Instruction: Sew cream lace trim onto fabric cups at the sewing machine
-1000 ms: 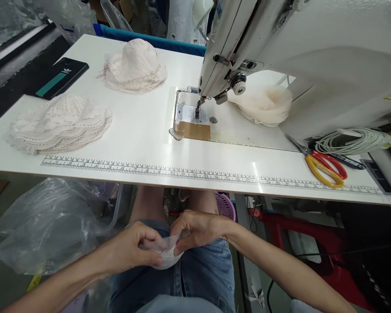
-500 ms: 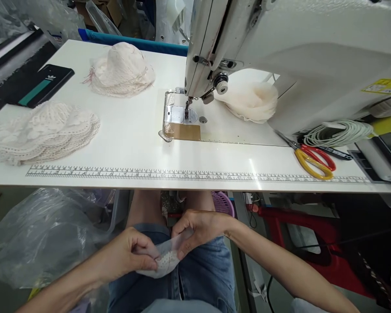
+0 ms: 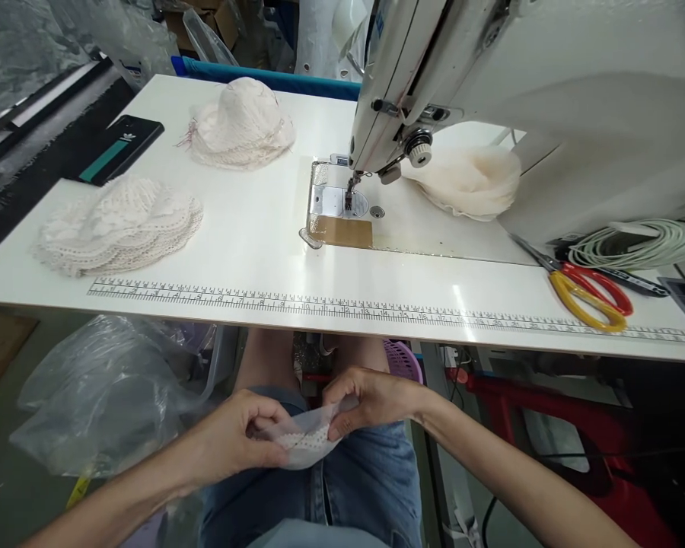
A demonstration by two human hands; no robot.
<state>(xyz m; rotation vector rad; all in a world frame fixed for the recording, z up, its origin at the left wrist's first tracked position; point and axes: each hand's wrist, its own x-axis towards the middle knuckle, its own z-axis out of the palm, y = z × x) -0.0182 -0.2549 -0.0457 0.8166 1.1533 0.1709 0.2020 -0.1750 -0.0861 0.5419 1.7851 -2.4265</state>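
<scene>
Across your table [image 3: 245, 247] looms the machine [image 3: 548, 84], with a near pile [image 3: 119, 228] and a far pile [image 3: 245, 125] to its left (finished or waiting, can't tell). Below: a bag [image 3: 119, 388], a bin [image 3: 225, 358], a basket [image 3: 405, 364], contents unclear. Over your lap, left hand [image 3: 251, 434] and right hand [image 3: 371, 399] pinch one lacy piece [image 3: 305, 441], seemingly still mid-work.

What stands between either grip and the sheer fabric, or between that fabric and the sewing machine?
Nothing visible separates the left-hand grip or right-hand grip from the sheer fabric; both pinch it. The table's front edge lies between fabric and sewing machine.
</scene>
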